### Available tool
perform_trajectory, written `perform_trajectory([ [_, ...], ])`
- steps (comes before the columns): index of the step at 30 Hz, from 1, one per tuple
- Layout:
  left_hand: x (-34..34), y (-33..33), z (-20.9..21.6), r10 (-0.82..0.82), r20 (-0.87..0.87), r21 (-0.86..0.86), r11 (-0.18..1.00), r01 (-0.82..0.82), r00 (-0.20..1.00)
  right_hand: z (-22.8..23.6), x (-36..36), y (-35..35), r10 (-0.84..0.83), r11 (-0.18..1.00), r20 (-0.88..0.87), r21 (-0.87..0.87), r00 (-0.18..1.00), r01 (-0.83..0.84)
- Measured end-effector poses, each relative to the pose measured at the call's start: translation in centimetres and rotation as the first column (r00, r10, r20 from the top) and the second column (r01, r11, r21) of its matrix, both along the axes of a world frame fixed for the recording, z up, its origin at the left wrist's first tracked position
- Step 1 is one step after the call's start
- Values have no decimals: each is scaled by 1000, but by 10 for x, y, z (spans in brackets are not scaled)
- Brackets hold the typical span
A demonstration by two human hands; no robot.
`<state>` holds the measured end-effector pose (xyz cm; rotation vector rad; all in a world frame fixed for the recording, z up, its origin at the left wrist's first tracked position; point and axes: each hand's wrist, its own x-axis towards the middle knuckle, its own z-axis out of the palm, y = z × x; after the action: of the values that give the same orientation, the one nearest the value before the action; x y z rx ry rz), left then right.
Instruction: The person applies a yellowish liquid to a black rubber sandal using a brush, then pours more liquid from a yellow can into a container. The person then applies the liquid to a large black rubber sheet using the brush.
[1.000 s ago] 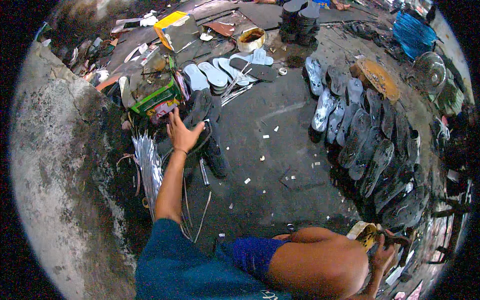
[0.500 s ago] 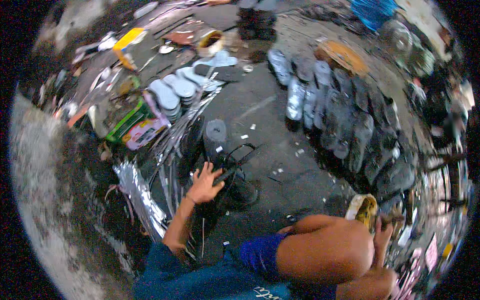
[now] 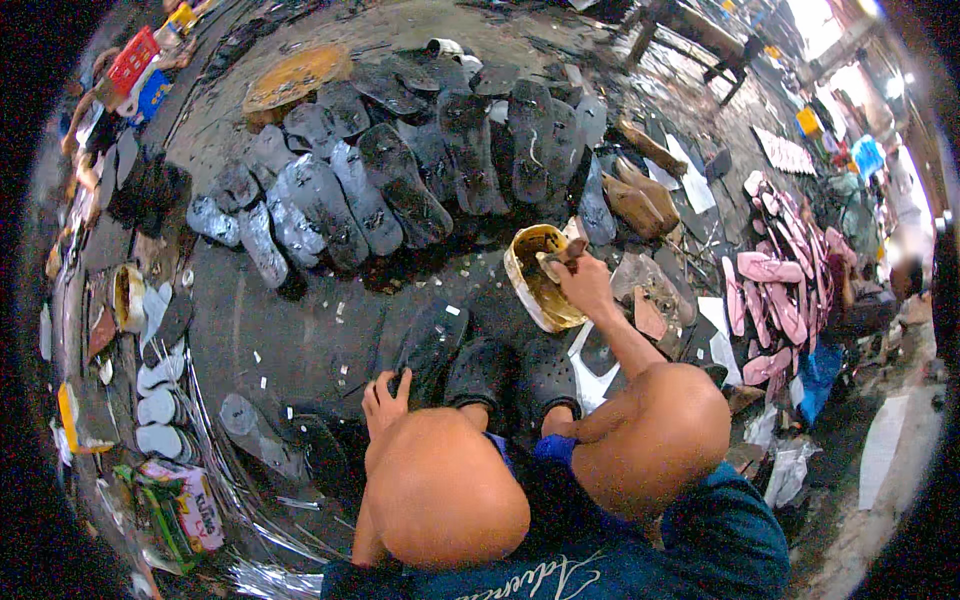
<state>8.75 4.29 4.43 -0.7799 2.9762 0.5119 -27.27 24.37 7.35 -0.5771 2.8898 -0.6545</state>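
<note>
1 dark sole [image 3: 432, 340] in work, lying near centre, just left of worn black clogs [image 3: 480, 370], w/ left hand [image 3: 385, 402] at its near end. Progress: prob. well along, judging by layout. Prob. done: lots of laid-out soles [image 3: 400, 185], in rows on far side, some w/ shiny, wet-looking faces, so poss. coated. Prob. left: dark sole by left hand, maybe also greyish sole [image 3: 258, 438] farther left and pale insoles [image 3: 157, 440] in stacks at left edge, w/ no coat visible. Exact done/undone count: can't tell, too much overlap.

Fingers, right hand [image 3: 590, 285]: curled closed round brownish brush-like tool [image 3: 570, 252], held over tub [image 3: 524, 292] w/ yellowish inside, just right of centre. Tool tip vs. tub contents: contact unclear, too small to tell. Fingers, left hand: bent, slightly apart, approx. part-spread; tips at near end of dark sole, apparently touching. Pinch or mere rest: can't tell at this angle. Also around: pink sandals [image 3: 775, 275] piled at right.
</note>
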Motion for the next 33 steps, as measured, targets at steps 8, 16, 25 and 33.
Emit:
perform_trajectory([
  [8, -33, -4, -3, -56, -114, 274, 958, 86, 992, 62, 25, 9, -4, 992, 33, -123, 999, 8],
  [16, -103, 1, -12, 64, -164, 304, 953, -11, 984, 79, 43, 65, 90, 828, 543, 425, 835, -366],
  [25, -171, -23, -37, 142, -126, 409, 909, -79, 982, 109, 17, 24, 373, 639, 692, -675, 618, 369],
  [33, -210, -71, 37, 545, -150, 944, -168, 283, 825, 143, 3, -87, 504, 508, 66, -829, 861, -234],
])
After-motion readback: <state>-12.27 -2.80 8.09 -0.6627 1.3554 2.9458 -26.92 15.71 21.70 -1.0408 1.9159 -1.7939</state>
